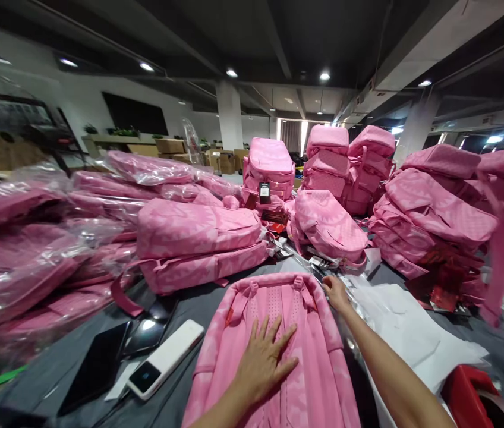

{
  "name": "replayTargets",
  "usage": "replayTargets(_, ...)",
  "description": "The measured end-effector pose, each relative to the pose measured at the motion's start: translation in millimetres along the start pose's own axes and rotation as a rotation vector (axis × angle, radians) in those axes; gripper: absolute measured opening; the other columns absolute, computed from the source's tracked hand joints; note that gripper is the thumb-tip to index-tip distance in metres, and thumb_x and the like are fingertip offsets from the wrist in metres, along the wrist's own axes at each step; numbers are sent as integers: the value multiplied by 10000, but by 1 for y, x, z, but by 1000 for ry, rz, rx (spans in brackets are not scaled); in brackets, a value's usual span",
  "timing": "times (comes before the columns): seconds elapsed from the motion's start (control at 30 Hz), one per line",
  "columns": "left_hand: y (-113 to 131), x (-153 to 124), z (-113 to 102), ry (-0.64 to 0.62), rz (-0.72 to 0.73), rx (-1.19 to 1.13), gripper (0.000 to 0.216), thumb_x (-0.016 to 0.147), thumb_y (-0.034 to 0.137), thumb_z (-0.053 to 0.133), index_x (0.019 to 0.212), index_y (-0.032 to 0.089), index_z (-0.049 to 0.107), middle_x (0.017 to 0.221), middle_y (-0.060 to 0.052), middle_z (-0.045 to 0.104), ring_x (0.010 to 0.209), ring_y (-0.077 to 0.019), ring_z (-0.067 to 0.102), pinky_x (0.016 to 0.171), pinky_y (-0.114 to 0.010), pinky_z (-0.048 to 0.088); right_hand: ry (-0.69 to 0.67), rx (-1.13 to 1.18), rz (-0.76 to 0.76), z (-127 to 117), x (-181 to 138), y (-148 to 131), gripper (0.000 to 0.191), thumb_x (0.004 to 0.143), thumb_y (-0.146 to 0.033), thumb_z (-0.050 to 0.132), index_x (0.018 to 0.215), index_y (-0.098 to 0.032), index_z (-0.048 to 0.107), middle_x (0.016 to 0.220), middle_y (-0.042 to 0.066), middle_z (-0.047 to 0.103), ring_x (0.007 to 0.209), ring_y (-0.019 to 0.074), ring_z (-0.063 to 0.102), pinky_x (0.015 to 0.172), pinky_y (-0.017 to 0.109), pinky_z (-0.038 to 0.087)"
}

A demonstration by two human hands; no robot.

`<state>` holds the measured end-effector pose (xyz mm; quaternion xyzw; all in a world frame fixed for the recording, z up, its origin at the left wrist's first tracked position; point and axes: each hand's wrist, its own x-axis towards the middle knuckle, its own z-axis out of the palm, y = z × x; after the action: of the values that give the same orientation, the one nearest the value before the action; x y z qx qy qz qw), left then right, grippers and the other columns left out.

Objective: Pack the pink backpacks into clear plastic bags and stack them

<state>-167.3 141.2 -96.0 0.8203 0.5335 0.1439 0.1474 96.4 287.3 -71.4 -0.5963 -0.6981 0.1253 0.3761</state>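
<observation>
A pink backpack (318, 368) lies in front of me with its padded back and shoulder straps facing up. My left hand (267, 359) rests flat on the middle of that back panel, fingers spread. Beyond the bag's upper right edge, my right hand (336, 292) has its fingers curled together; whatever they hold, if anything, is too small to make out. White sheets (406, 333) lie beside my right forearm. Just past the bag's top end are two stacked pink backpacks (198, 229) on the left and a single pink backpack (330, 226) on the right.
Plastic-wrapped pink bags (15, 267) pile up on the left. A white power bank (167, 356) and a black phone (95, 362) lie on the grey table. More backpacks (439, 208) are stacked at right, with a red tape dispenser (470, 392) near the front edge.
</observation>
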Motion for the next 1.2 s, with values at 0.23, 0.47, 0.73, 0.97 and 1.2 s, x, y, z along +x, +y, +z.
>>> replayTargets(0.23,-2,1,-1,4,16,-72,697,927,727,494,1557,476,339,1668,-80,314,1535,-450,245,1207,-750,144,-237,-173,28,33,36,24,284,983,-405,658,814,-177,654,771,-10,658,680,124,620,684,284,545)
replayTargets(0.47,-1,4,-4,-36,-22,-88,741,895,787,475,1552,469,353,1674,-100,293,1546,-460,193,1205,-754,100,-70,-160,34,-25,95,14,276,987,-426,630,907,-163,635,840,0,627,753,155,606,758,342,523)
replayTargets(0.73,0,2,-7,-17,-10,-119,748,887,786,488,1547,450,381,1671,-113,307,1545,-468,189,1208,-746,78,8,109,-74,-131,108,-44,599,855,-797,439,696,-225,515,648,-2,515,658,185,503,624,307,438)
replayTargets(0.97,2,10,-19,256,-61,-738,734,870,799,479,1349,277,668,1529,-138,539,1488,-363,382,1238,-591,212,-369,238,-188,-186,5,-98,613,778,-822,611,793,-209,627,736,5,552,682,162,487,636,269,446)
replayTargets(1.2,42,14,-53,175,-370,-1812,763,825,838,472,1053,152,715,1089,-165,751,1016,-277,715,879,-410,561,-728,96,-277,-207,-56,-104,483,915,-664,539,760,-215,625,751,28,561,728,190,501,684,301,432)
